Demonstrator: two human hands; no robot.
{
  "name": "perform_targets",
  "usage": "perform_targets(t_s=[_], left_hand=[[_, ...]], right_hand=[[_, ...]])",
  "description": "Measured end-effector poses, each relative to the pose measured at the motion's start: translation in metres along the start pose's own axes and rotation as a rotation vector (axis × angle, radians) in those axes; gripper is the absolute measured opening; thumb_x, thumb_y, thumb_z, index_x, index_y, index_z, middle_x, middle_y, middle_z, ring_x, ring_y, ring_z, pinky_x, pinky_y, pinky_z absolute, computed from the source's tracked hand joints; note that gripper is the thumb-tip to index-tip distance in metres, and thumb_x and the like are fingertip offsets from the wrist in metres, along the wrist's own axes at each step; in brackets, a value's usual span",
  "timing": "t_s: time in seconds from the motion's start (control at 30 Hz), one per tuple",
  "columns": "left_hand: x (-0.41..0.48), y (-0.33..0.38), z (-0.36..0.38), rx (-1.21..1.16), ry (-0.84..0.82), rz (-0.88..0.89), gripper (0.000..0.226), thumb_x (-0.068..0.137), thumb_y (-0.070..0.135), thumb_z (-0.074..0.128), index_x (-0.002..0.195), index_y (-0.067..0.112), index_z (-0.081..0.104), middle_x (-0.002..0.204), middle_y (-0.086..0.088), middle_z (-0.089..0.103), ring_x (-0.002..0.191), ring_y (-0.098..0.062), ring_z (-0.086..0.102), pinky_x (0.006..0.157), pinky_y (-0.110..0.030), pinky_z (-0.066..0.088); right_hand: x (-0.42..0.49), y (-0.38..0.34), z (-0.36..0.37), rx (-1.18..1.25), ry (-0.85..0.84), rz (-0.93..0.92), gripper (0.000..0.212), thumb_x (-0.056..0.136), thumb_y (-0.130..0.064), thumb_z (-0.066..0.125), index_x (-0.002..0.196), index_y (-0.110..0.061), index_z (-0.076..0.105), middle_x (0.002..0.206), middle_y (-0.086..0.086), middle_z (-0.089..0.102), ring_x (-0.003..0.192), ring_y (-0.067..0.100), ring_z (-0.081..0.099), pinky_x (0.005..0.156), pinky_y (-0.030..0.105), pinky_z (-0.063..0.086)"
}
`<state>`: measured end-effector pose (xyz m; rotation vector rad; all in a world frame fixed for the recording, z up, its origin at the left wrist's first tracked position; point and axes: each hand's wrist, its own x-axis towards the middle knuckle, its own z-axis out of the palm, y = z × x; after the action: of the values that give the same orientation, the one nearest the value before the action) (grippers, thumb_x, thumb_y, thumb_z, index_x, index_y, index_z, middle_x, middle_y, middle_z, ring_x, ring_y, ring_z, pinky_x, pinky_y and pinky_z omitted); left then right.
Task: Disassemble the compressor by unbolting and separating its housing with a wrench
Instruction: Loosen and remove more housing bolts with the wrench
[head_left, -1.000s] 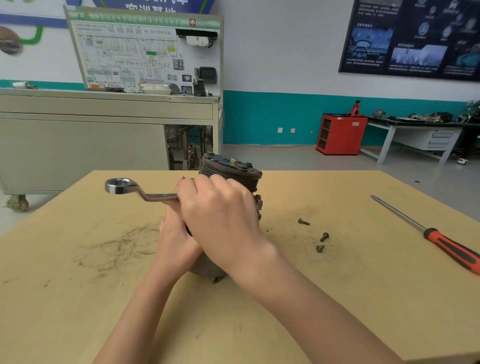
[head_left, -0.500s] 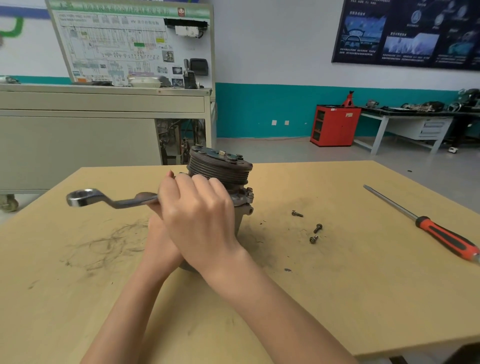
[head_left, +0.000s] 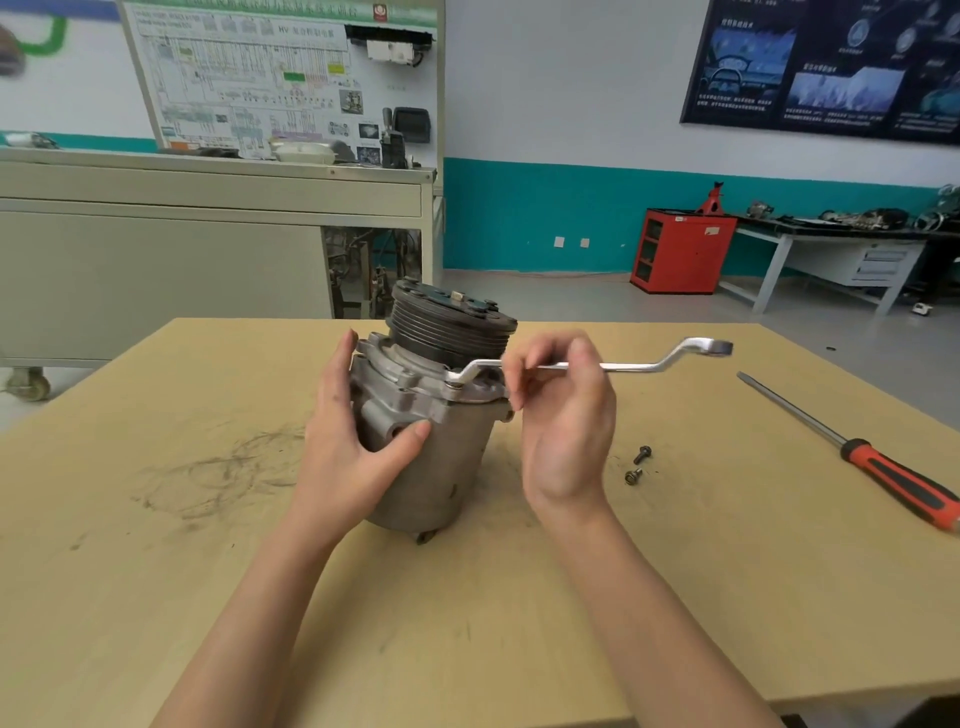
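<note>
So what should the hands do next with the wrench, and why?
Probably swing the wrench to loosen the bolt under its ring end, on the compressor flange. The right hand pinches the shaft and the left hand steadies the body. Two loose bolts lie on the table, so this looks like the next one.

tan table (head_left: 218, 597) — compressor (head_left: 431, 462), two bolts (head_left: 638, 465), screwdriver (head_left: 852, 449).

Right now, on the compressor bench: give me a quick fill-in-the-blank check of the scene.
1. The left hand steadies the compressor; the right hand pinches the ___.
2. ___ loose bolts show on the table, right of the compressor.
3. The far-right tool, untouched, is a ___.
Missing words: wrench; two; screwdriver.
</note>
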<state>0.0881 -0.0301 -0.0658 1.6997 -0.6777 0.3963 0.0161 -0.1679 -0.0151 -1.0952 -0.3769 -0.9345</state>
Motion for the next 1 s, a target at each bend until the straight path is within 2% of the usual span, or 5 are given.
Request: perform_targets(t_s=[0.23,0.37,0.8,0.93,1.0], left_hand=[[-0.001,0.008,-0.002,0.032,0.0,-0.034,0.089,0.061,0.059,0.063,0.133,0.064,0.012,0.149,0.024,0.027,0.137,-0.005,0.033,0.114,-0.046,0.03],[-0.002,0.008,-0.001,0.027,0.005,-0.038,0.088,0.061,0.059,0.063,0.132,0.067,0.012,0.148,0.025,0.027,0.137,-0.004,0.033,0.114,-0.045,0.031],[-0.003,0.011,0.0,0.064,0.028,-0.037,0.089,0.062,0.059,0.061,0.138,0.057,0.014,0.148,0.023,0.029,0.136,-0.001,0.032,0.114,-0.047,0.029],[-0.001,0.007,0.001,0.068,0.026,-0.046,0.092,0.063,0.057,0.063,0.145,0.032,0.029,0.146,0.008,0.041,0.133,-0.011,0.041,0.108,-0.051,0.035],[0.0,0.008,0.001,0.064,0.034,-0.024,0.077,0.063,0.054,0.062,0.135,0.045,0.035,0.132,0.025,0.047,0.123,-0.001,0.046,0.102,-0.052,0.039]], right_hand=[[0.029,0.01,-0.016,0.467,0.181,0.534,0.022,0.073,-0.023,0.037,0.059,-0.011,0.049,0.052,0.004,0.047,0.04,0.015,0.038,0.04,0.019,0.032],[0.035,0.005,-0.023,0.412,0.166,0.585,0.037,0.092,-0.022,0.031,0.066,-0.008,0.052,0.059,0.01,0.059,0.045,0.017,0.05,0.043,0.019,0.04],[0.016,-0.033,0.029,-1.079,-0.248,-0.637,0.042,0.09,-0.031,0.049,0.067,0.002,0.062,0.053,0.009,0.059,0.042,0.025,0.055,0.04,0.034,0.047],[0.005,-0.024,0.04,-1.259,-0.308,-0.753,0.03,0.086,-0.027,0.067,0.07,-0.003,0.062,0.057,0.008,0.058,0.045,0.026,0.056,0.038,0.029,0.043],[0.001,-0.022,0.046,-1.283,-0.297,-0.809,0.028,0.086,-0.026,0.065,0.069,-0.005,0.062,0.057,0.006,0.058,0.045,0.023,0.057,0.039,0.024,0.038]])
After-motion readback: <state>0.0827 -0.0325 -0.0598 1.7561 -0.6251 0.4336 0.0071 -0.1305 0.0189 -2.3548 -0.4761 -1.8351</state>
